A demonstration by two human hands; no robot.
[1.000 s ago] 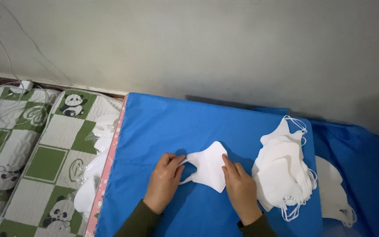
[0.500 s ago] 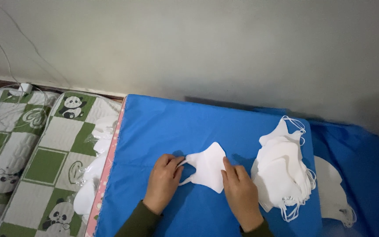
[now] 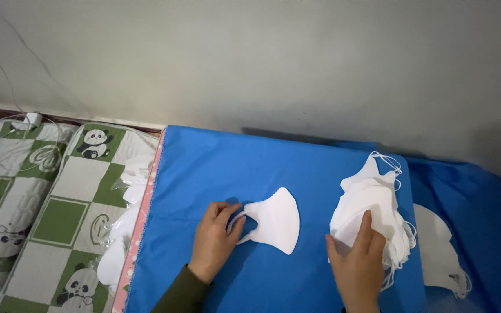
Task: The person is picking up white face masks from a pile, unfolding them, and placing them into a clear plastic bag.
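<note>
White folded mask (image 3: 275,220) lies flat near the middle of the blue surface (image 3: 204,168). Left hand (image 3: 214,240) rests at its left edge, fingers curled, pinching the ear loop (image 3: 240,218). Right hand (image 3: 359,261) lies open, fingers spread flat on the stack of white masks (image 3: 372,203) to the right. More masks (image 3: 120,243) lie on the panda-print mat (image 3: 59,191) at left.

Bare blue board (image 3: 215,156) behind the single mask (image 3: 275,220); mask stack (image 3: 372,214) crowding the right.
</note>
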